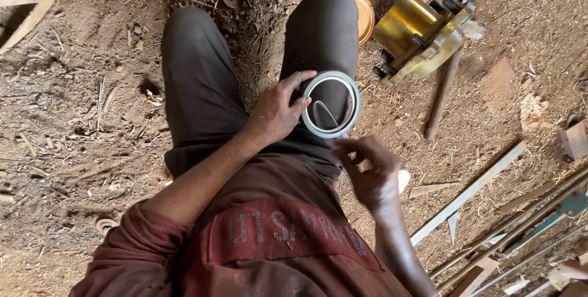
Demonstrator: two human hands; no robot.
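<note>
Over the lap, seen from the head camera, the left hand [278,110] has its grip clamped on a roll of clear tape [331,104], thumb and fingers pinching the ring's left rim, so that it hangs just above the right thigh of the dark trousers [202,88]. The ring stands nearly face-on to the camera, its open hole pointing up toward the viewer and its axis running roughly along the line of sight; it has no real long axis, being round. A thin strand of tape curves from inside the ring down to the right hand [367,171], whose fingers are closed together on the free end. By my judgement a short length is already drawn off, and nothing is yet cut or stuck anywhere. Beyond the knee a brass-coloured metal fitting [422,33] with dark bolts lies on the dirt floor [73,101], wooden strips [490,211] to the right.
</note>
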